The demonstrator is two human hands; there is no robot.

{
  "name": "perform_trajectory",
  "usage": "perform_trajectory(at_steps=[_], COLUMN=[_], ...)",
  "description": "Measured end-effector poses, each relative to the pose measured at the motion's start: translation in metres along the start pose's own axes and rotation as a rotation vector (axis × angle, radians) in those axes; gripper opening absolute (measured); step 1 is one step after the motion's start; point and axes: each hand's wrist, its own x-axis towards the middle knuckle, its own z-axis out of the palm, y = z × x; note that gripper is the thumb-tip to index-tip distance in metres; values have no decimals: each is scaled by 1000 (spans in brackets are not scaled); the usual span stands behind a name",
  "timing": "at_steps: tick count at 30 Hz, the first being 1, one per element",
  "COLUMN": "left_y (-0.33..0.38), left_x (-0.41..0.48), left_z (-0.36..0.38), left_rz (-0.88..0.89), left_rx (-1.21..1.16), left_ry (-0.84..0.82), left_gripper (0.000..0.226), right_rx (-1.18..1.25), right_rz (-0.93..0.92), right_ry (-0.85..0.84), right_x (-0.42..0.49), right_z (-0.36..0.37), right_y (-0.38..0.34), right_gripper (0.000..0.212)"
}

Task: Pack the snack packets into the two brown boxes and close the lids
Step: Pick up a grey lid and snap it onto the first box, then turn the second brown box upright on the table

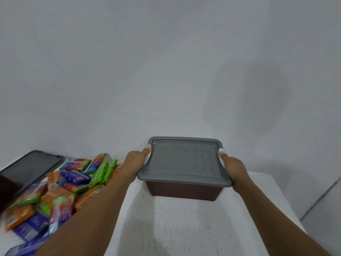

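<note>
A brown box (184,191) with its grey lid (182,161) shut stands on the white table near the wall. My left hand (137,161) grips the box's left side, with the thumb on the lid's edge by a white clip. My right hand (234,169) grips the right side the same way. A heap of snack packets (60,187) in orange, purple, green and rainbow wrappers lies on the table at the left, partly hidden by my left forearm. A second grey lid (31,167) leans at the far left above a dark brown box (7,189), only partly in view.
The white table (175,228) ends at its right edge close to my right forearm, with floor beyond it. A plain white wall rises right behind the box.
</note>
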Motion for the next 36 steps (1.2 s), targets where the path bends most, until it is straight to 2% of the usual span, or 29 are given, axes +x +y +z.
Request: perform_trajectory(at_steps=[2,4,5,7,9,13,19,22,29,36], left_y=[1,8,14,26,38,54,49,41,4,-53], left_x=[-6,-17,-21,-28,-35,-55,-69,-69,-69,-74], left_z=[-5,-13,-19,-32,-47,-78,-150,-204,-350,-478], left_rz=[70,168,234,375,490,651,816,862,873,725], left_rx=[73,110,144,176,163,182,237,297,411,492], left_ry=[46,106,129,137,105,13,-61,-48,68,143], left_gripper=[48,32,24,12,7,8,8,7,5,9], right_rx=[-44,-62,-78,-123,-113,-24,66,133,104,121], right_rz=[-106,-258,-351,-526,-659,-778,-888,-879,-959,-918], right_ry=[141,291,340,376,343,218,113,52,-131,-344], right_x=[-6,-16,-21,-32,-46,-80,-124,-147,-216,-284], right_z=[0,-1,-1,5,16,51,130,181,310,427], right_y=[-1,-5,-8,-19,-34,-66,-98,-109,-133,-140], right_gripper=[56,33,24,21,21,17,11,10,10,8])
